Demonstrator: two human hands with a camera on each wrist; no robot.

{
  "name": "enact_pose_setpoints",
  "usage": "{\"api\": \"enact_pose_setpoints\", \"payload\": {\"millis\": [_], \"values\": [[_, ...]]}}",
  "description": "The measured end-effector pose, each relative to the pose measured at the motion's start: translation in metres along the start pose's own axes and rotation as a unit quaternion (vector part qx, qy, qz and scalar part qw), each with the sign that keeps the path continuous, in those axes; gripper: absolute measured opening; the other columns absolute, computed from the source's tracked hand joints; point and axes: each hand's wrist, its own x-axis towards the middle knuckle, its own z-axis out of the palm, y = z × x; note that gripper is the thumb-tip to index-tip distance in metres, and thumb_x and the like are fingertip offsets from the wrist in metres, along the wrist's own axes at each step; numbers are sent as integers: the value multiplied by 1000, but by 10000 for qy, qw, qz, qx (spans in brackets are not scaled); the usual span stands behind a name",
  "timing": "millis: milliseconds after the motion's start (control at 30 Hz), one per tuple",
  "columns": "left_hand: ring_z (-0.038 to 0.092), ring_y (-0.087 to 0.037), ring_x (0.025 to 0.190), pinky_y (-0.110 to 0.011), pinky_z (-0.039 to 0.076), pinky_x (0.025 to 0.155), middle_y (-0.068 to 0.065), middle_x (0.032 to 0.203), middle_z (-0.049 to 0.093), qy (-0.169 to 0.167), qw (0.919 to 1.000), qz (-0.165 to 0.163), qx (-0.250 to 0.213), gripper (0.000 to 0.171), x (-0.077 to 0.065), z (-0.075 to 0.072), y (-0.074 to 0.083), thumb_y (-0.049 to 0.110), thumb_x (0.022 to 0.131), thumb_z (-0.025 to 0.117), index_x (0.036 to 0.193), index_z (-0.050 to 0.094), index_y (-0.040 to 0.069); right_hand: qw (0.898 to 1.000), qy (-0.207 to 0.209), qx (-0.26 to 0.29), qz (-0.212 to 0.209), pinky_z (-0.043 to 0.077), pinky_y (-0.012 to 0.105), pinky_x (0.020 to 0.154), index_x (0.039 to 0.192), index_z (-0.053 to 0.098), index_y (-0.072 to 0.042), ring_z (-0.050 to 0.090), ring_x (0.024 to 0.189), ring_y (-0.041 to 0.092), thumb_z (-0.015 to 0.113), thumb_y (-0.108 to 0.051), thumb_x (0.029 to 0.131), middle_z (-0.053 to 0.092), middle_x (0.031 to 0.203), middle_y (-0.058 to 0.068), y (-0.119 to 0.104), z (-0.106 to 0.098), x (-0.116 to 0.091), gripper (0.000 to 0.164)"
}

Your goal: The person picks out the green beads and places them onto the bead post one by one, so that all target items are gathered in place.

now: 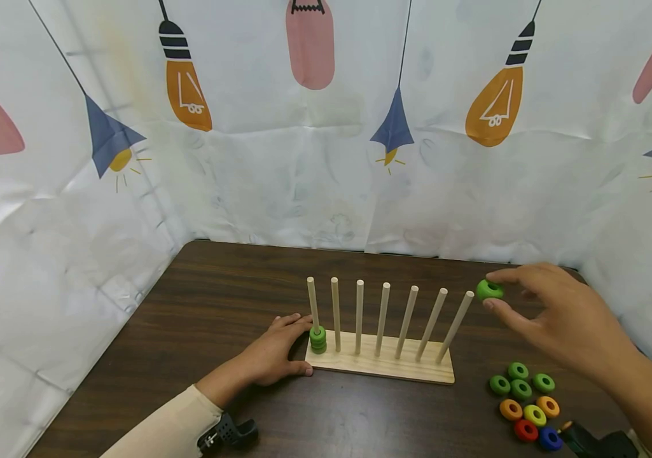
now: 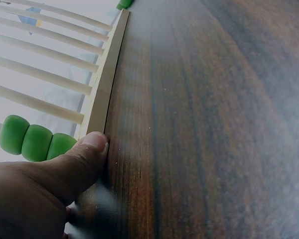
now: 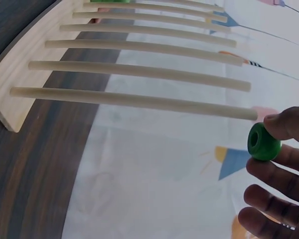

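Note:
A wooden peg board [image 1: 380, 366] with a row of several upright pegs stands on the table. Three green beads [image 2: 37, 142] are stacked on its leftmost peg. My left hand [image 1: 273, 354] grips the board's left end, thumb [image 2: 92, 144] against the front edge and fingers at the back corner. Up at the right, my right hand [image 1: 572, 321] pinches a green bead [image 3: 269, 145] between thumb and forefinger. That bead is close beside the top of the rightmost peg [image 3: 139, 102], its hole facing the peg tip. The other right fingers are loosely bent below it.
Loose beads lie on the dark table [image 1: 217, 280] at the right: several green ones [image 1: 521, 397], two orange [image 1: 506, 415], a yellow bead [image 1: 540, 420], a red bead [image 1: 520, 436] and a blue bead [image 1: 554, 445]. A printed white cloth [image 1: 280, 184] hangs behind the table.

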Motion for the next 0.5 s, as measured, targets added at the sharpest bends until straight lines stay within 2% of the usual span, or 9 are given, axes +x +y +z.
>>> {"api": "enact_pose_setpoints", "payload": {"millis": [267, 500], "values": [[28, -38, 150, -63, 16, 121, -6, 160, 41, 12, 10000, 5, -11, 77, 0, 1, -1, 40, 84, 85, 148, 53, 11, 9996, 180, 85, -176, 46, 15, 75, 113, 75, -19, 60, 86, 8, 93, -12, 71, 72, 104, -10, -2, -2, 5, 46], [27, -38, 150, -62, 15, 121, -6, 160, 40, -5, 10000, -7, -22, 77, 0, 0, -1, 40, 85, 85, 148, 53, 11, 9998, 146, 56, -115, 48, 17, 74, 114, 75, -22, 62, 86, 10, 93, -14, 71, 72, 106, -11, -7, 0, 8, 48]]}}
